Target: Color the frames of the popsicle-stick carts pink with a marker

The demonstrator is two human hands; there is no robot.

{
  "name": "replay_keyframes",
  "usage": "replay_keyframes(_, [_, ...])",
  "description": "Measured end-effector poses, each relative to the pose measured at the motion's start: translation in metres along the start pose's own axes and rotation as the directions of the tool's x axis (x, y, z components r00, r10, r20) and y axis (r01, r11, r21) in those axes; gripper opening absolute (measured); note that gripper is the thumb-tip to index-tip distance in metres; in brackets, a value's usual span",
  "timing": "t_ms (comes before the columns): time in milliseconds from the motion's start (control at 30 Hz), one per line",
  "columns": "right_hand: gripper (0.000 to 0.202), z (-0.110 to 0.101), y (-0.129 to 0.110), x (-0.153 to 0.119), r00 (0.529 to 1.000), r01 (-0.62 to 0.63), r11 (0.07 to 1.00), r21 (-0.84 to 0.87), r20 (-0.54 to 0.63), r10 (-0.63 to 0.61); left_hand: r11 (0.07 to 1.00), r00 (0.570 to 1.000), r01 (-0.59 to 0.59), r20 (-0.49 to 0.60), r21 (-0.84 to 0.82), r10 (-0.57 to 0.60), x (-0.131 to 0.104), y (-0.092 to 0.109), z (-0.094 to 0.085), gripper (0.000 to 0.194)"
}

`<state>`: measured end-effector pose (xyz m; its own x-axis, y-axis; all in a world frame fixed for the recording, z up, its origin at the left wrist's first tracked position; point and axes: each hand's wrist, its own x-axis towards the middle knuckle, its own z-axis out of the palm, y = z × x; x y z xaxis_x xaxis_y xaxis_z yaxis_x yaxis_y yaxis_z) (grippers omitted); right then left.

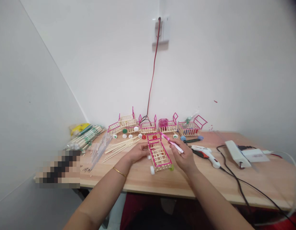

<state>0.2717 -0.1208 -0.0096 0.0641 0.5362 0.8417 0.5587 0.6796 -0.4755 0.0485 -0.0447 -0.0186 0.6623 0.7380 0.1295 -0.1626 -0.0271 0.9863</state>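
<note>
A small cart of thin wooden sticks stands on the table in front of me, its upper edges and handle painted magenta. White caps serve as its wheels on the left and a green one sits at the right. My left hand is closed at the cart's back left side, the fingertips partly hidden behind it. In my right hand is a paintbrush with a pale handle and a magenta tip. That tip is at the right end of the cart's handle; whether it touches I cannot tell.
Several similar carts line the wall, one holding a magenta cup. Loose sticks and bagged sticks lie left. At right are a glue gun, pliers, a power strip and black cables.
</note>
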Motion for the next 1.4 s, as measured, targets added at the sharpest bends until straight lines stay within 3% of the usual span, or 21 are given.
replay_keyframes(533, [0.022, -0.0002, -0.0018, 0.0014, 0.999, -0.010, 0.999, -0.043, -0.042, 0.008, 1.000, 1.000, -0.001, 0.000, -0.003, 0.001, -0.0012, 0.0016, 0.0012, 0.056])
replay_keyframes(733, [0.019, 0.0007, -0.0018, 0.0001, 0.999, 0.036, 0.998, -0.042, -0.005, -0.036, 1.000, 1.000, -0.008, 0.004, -0.006, 0.008, 0.0003, -0.0007, 0.0000, 0.057])
replay_keyframes(933, [0.022, -0.0001, -0.0024, 0.0007, 0.998, -0.034, 0.998, -0.049, -0.049, 0.032, 1.000, 1.000, -0.011, 0.013, 0.014, 0.011, -0.0016, 0.0029, 0.0021, 0.057])
replay_keyframes(1167, [0.020, 0.0011, -0.0032, -0.0002, 1.000, 0.021, 0.999, -0.030, 0.004, -0.021, 1.000, 0.999, -0.024, 0.026, 0.013, 0.023, -0.0009, 0.0024, 0.0020, 0.060])
replay_keyframes(1400, [0.024, 0.0006, -0.0017, -0.0020, 0.999, -0.009, 0.999, 0.049, 0.032, 0.007, 1.000, 1.000, -0.016, 0.018, 0.016, 0.016, -0.0006, 0.0017, 0.0016, 0.058])
